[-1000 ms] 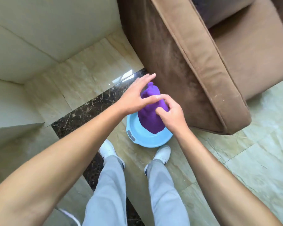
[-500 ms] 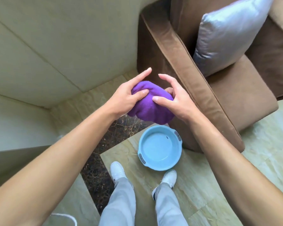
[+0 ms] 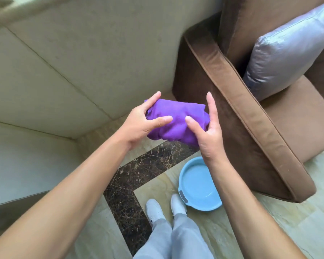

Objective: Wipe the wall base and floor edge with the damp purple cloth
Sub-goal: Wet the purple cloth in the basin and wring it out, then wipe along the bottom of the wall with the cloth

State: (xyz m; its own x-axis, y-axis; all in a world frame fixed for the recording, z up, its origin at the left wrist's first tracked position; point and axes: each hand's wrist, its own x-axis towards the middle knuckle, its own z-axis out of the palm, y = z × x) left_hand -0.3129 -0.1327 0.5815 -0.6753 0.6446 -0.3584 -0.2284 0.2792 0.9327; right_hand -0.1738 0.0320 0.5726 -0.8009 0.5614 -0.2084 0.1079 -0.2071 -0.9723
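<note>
A bunched purple cloth hangs in mid-air at the centre of the view, held between both hands. My left hand grips its left end, thumb on top and fingers behind. My right hand holds its right end, thumb pressed on the front and fingers wrapped around the far side. The cream wall meets the beige marble floor in a corner just beyond and below the cloth. Part of that floor edge is hidden behind my hands.
A light blue basin stands on the floor below my right forearm, beside my white shoes. A brown sofa arm runs along the right, carrying a silver cushion. A dark marble strip crosses the floor.
Both hands lifted the cloth out of the basin and up to chest height, then spread it wider between them. The view tilted up toward the wall.
</note>
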